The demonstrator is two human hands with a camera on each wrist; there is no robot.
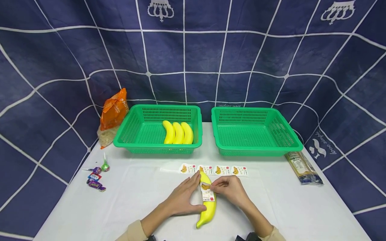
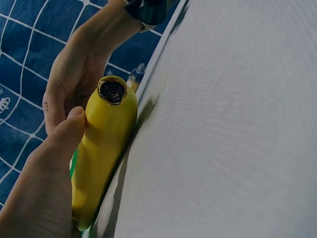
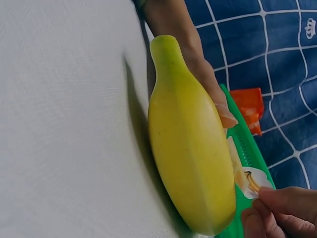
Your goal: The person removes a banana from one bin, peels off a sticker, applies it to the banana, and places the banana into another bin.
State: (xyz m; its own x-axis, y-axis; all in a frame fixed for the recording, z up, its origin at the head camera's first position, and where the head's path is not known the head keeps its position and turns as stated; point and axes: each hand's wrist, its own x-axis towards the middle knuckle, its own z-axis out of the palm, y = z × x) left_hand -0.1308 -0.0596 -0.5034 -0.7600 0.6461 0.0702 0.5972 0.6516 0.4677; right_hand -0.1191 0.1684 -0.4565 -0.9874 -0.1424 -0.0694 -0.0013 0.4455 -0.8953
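Note:
A yellow banana (image 1: 208, 214) lies lengthwise on the white table in front of the person. The left hand (image 1: 184, 197) rests along its left side, fingers spread toward the far end and thumb touching the near part. With thumb and index finger, the right hand (image 1: 230, 190) pinches the edge of a white banana-picture sticker (image 1: 208, 193) that lies over the banana's upper face. In the right wrist view, the pinched sticker (image 3: 256, 182) stands partly raised beside the banana. The left thumb (image 2: 69, 131) presses the banana's side in the left wrist view.
A strip of stickers (image 1: 221, 170) lies just beyond the hands. Behind it stand two green baskets, the left basket (image 1: 144, 145) with three bananas (image 1: 178, 133), the right basket (image 1: 256, 150) beside it. Wrapped candies (image 1: 95, 180) and an orange bag (image 1: 114, 110) lie left, a flat packet (image 1: 303, 167) right.

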